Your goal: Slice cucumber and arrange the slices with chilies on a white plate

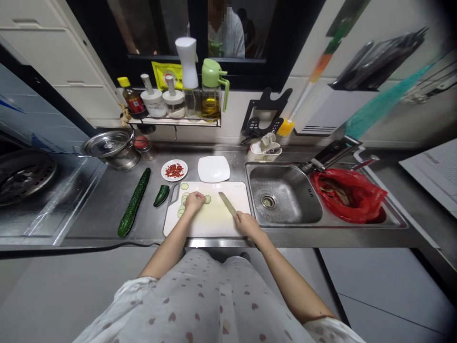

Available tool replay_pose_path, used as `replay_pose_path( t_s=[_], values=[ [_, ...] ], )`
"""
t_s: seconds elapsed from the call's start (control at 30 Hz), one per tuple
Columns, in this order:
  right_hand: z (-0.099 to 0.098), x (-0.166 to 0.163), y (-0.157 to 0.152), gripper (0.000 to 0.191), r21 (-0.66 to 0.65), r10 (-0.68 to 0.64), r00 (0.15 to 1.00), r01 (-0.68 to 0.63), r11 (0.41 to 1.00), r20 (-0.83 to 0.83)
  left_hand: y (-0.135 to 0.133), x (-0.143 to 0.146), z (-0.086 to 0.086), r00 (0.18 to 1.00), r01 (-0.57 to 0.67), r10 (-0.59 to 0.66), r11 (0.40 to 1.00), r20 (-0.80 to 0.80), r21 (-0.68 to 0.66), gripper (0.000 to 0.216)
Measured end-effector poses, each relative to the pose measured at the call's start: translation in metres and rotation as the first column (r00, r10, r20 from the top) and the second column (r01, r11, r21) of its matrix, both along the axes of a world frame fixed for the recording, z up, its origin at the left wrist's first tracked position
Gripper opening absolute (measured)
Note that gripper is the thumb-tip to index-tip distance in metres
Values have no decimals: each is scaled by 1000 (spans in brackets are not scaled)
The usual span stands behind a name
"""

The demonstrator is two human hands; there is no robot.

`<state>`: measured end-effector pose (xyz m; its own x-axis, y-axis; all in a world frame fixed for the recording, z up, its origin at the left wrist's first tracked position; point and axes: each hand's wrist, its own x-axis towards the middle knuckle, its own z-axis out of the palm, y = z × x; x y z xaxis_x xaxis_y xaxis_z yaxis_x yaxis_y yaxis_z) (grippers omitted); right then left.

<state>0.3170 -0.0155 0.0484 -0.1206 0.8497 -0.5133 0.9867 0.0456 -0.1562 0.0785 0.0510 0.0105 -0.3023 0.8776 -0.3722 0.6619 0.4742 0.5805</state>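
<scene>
A white cutting board (210,224) lies on the steel counter. My left hand (193,202) is over its left half, fingers pinched together at the edge of a round cucumber slice (208,199). Several more cucumber slices (184,186) lie along the board's left side, some partly hidden by that hand. My right hand (247,224) is closed round the handle of a knife (227,204), at the board's right edge. Its blade slants up and left over the board, apart from the slices. Left of the board are a cut cucumber piece (162,195) and a long whole cucumber (134,202).
Behind the board stand a plate of chopped red pieces (174,180) and a white square plate (214,169). A sink (285,190) is at the right, with a red plastic bag (367,197) beyond. A lidded pot (114,147) and a bottle shelf (174,122) are at the back.
</scene>
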Motion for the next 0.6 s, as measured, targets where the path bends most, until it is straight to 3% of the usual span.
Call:
replay_pose_path(
  t_s=[0.23,0.6],
  values=[
    [12,-8,-12,37,36,93,995,-94,995,21,-14,11,0,994,78,-79,997,-75,-18,10],
    [26,-16,-25,37,17,188,981,-189,982,35,-9,6,2,958,177,-178,984,-225,-26,14]
  ],
)
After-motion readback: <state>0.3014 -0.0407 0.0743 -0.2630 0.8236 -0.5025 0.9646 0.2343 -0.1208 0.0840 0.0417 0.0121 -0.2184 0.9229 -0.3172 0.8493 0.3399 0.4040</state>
